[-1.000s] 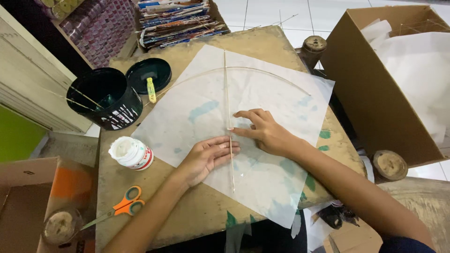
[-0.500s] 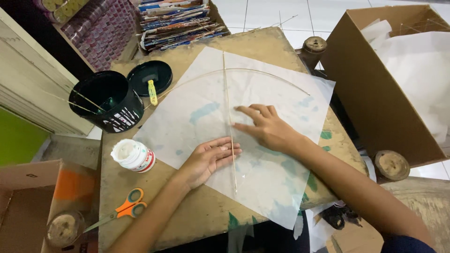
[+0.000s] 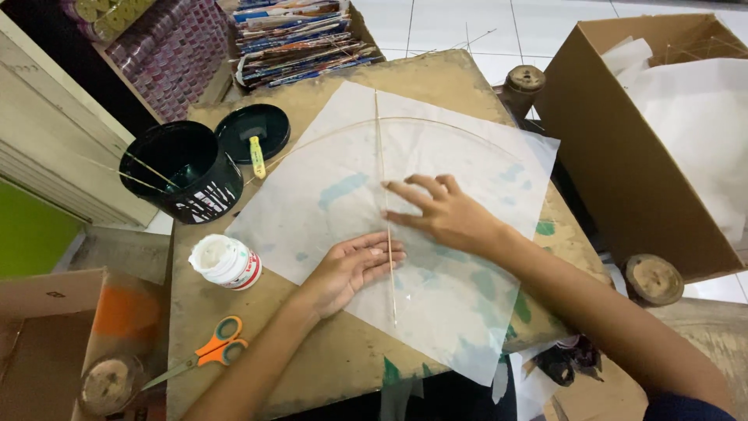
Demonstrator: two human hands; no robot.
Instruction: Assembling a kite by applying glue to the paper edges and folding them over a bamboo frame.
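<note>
Translucent paper sheet (image 3: pixel 436 257) lies flat on the brown board (image 3: pixel 312 366), w/ a thin straight stick (image 3: pixel 386 210) down its middle & a bowed stick (image 3: pixel 467 131) arcing across the top, so the frame looks placed, prob. not yet fixed. Left hand (image 3: pixel 351 265) & right hand (image 3: pixel 440 212) both flat, fingers spread, gripping nothing, pressing paper either side of the straight stick; glue jar (image 3: pixel 226 261) & scissors (image 3: pixel 204 355) sit untouched to the left.

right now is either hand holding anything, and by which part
Nothing is gripped: left hand and right hand press flat on the thin stick mid-length, over the translucent paper.
</note>
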